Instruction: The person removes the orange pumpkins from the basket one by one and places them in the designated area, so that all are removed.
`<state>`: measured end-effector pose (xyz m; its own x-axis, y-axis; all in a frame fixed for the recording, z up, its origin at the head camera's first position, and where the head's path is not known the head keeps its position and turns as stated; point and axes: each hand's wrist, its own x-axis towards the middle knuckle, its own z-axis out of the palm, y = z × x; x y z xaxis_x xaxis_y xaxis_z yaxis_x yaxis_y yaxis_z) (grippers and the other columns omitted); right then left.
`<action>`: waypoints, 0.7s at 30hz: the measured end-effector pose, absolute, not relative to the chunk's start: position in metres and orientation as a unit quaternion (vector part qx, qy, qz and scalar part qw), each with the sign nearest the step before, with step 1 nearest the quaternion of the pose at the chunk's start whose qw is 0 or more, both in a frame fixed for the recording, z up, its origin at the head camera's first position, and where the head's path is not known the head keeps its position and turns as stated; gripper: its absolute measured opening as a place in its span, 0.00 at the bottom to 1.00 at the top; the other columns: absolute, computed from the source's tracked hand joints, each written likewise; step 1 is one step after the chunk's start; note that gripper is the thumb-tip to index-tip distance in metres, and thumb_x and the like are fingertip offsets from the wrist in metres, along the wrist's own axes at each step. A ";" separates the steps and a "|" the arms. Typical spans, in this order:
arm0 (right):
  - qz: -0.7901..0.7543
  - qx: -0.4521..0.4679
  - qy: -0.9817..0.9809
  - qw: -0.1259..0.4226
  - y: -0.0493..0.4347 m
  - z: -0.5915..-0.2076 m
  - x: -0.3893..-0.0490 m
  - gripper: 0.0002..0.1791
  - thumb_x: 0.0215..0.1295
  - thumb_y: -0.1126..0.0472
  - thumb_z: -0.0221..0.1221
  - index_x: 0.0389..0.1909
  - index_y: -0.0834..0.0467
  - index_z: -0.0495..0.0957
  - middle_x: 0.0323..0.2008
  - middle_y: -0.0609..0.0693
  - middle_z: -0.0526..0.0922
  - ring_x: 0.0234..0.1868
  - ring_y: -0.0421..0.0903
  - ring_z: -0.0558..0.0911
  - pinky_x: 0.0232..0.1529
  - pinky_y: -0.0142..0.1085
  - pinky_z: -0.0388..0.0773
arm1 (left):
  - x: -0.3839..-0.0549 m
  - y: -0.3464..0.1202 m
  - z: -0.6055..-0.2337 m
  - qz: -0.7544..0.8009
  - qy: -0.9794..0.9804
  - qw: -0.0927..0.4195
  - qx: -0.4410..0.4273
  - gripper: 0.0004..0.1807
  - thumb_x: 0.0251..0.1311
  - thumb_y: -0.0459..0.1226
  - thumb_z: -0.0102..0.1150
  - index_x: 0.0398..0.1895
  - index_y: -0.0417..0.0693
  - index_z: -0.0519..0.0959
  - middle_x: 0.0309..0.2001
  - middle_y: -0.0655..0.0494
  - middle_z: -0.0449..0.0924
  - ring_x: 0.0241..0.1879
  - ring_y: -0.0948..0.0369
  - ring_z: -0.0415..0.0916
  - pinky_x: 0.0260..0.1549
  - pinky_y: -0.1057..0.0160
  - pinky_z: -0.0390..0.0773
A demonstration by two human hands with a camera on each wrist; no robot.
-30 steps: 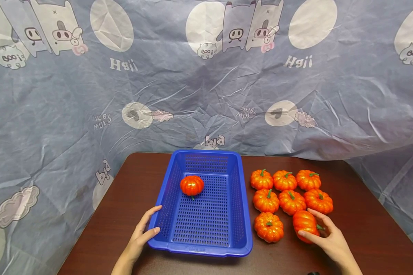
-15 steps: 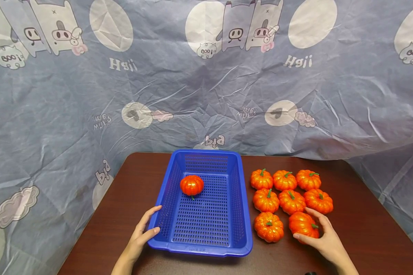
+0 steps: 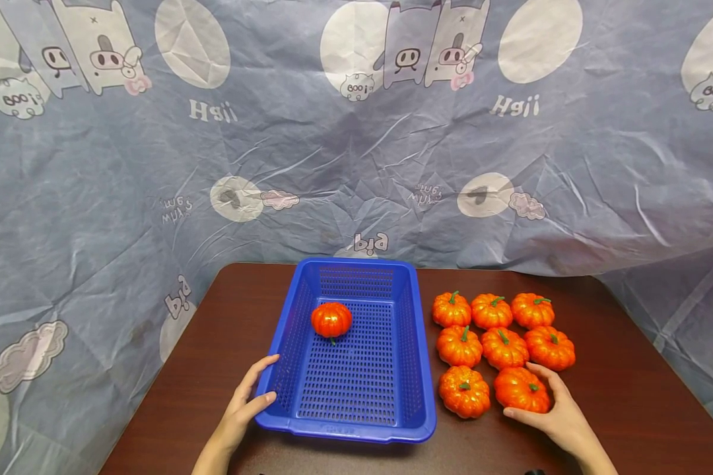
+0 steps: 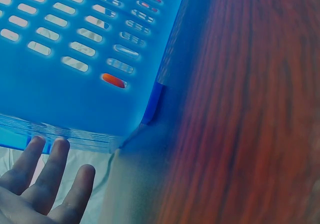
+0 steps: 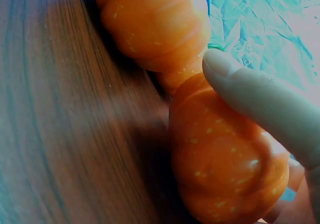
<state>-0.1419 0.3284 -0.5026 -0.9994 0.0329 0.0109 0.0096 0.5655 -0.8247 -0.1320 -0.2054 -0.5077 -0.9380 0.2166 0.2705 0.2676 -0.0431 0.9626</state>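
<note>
My right hand point(image 3: 561, 412) holds a small orange toy pumpkin point(image 3: 519, 389) at its right side, thumb in front and fingers behind. This pumpkin sits upright at the front right of the group, its green stem up. In the right wrist view the thumb point(image 5: 250, 88) lies along the held pumpkin point(image 5: 225, 159). My left hand point(image 3: 237, 409) is at the near left corner of a blue plastic basket point(image 3: 344, 432), fingertips at the rim. Straight, spread fingers point(image 4: 55, 169) show beside the basket wall point(image 4: 60, 88) in the left wrist view. One redder pumpkin point(image 3: 331, 320) lies tipped inside the basket.
Right of the basket, several more orange pumpkins point(image 3: 504, 348) stand in rows on the dark brown table point(image 3: 624, 369). Another pumpkin point(image 3: 465, 392) is just left of the held one. A grey-blue printed cloth point(image 3: 356, 165) hangs behind the table.
The pumpkin in my right hand has turned from lying on its side to upright and shifted slightly left, with the hand following. My left hand and the basket have stayed put.
</note>
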 end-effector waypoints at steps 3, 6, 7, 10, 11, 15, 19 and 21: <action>0.461 -0.012 -0.887 0.001 0.329 -0.503 -0.142 0.52 0.48 0.54 0.71 0.69 0.60 0.49 0.64 0.66 0.54 0.61 0.63 0.56 0.53 0.59 0.55 | -0.132 -0.205 -0.507 -0.700 -0.693 0.019 -0.170 0.30 0.58 0.29 0.46 0.67 0.41 0.58 0.58 0.31 0.60 0.51 0.52 0.72 0.41 0.54 0.78; 0.446 -0.013 -0.895 -0.004 0.329 -0.504 -0.141 0.53 0.48 0.53 0.71 0.69 0.59 0.49 0.64 0.65 0.55 0.60 0.62 0.59 0.52 0.55 0.59 | -0.131 -0.205 -0.507 -0.701 -0.694 0.018 -0.166 0.30 0.58 0.29 0.46 0.67 0.41 0.59 0.58 0.31 0.60 0.51 0.52 0.72 0.41 0.55 0.78; 0.439 -0.013 -0.898 -0.004 0.329 -0.504 -0.140 0.52 0.48 0.52 0.71 0.69 0.59 0.49 0.64 0.64 0.56 0.59 0.60 0.60 0.51 0.52 0.60 | -0.131 -0.205 -0.507 -0.701 -0.694 0.017 -0.165 0.30 0.58 0.29 0.46 0.67 0.41 0.59 0.58 0.31 0.60 0.51 0.52 0.72 0.41 0.55 0.78; 0.434 -0.011 -0.901 0.002 0.329 -0.505 -0.140 0.51 0.49 0.52 0.71 0.69 0.58 0.50 0.63 0.62 0.59 0.58 0.53 0.62 0.51 0.40 0.62 | -0.131 -0.205 -0.506 -0.701 -0.693 0.017 -0.165 0.30 0.58 0.29 0.46 0.67 0.41 0.59 0.58 0.31 0.60 0.51 0.52 0.72 0.42 0.54 0.78; 0.435 -0.009 -0.901 0.006 0.329 -0.505 -0.139 0.51 0.49 0.53 0.71 0.69 0.58 0.51 0.63 0.62 0.60 0.57 0.49 0.63 0.49 0.35 0.62 | -0.131 -0.205 -0.506 -0.701 -0.693 0.016 -0.165 0.30 0.58 0.29 0.46 0.67 0.41 0.59 0.58 0.31 0.60 0.51 0.52 0.72 0.42 0.54 0.78; 0.442 0.001 -0.897 0.020 0.330 -0.504 -0.139 0.48 0.50 0.54 0.70 0.68 0.59 0.53 0.61 0.60 0.63 0.49 0.28 0.65 0.41 0.20 0.63 | -0.131 -0.205 -0.506 -0.703 -0.691 0.015 -0.167 0.30 0.59 0.29 0.46 0.67 0.41 0.58 0.58 0.31 0.60 0.51 0.52 0.72 0.42 0.54 0.78; 0.458 0.023 -0.887 0.051 0.330 -0.499 -0.140 0.43 0.53 0.59 0.69 0.66 0.63 0.55 0.58 0.62 0.66 0.45 0.22 0.67 0.39 0.19 0.67 | -0.131 -0.205 -0.506 -0.707 -0.686 0.012 -0.171 0.30 0.59 0.29 0.46 0.67 0.41 0.58 0.58 0.30 0.60 0.51 0.50 0.71 0.42 0.53 0.78; 0.470 0.036 -0.879 0.068 0.331 -0.495 -0.140 0.41 0.54 0.62 0.67 0.65 0.65 0.56 0.58 0.59 0.66 0.46 0.21 0.67 0.41 0.18 0.67 | -0.131 -0.205 -0.506 -0.707 -0.686 0.012 -0.170 0.30 0.59 0.29 0.46 0.67 0.41 0.58 0.58 0.30 0.60 0.52 0.50 0.71 0.42 0.54 0.78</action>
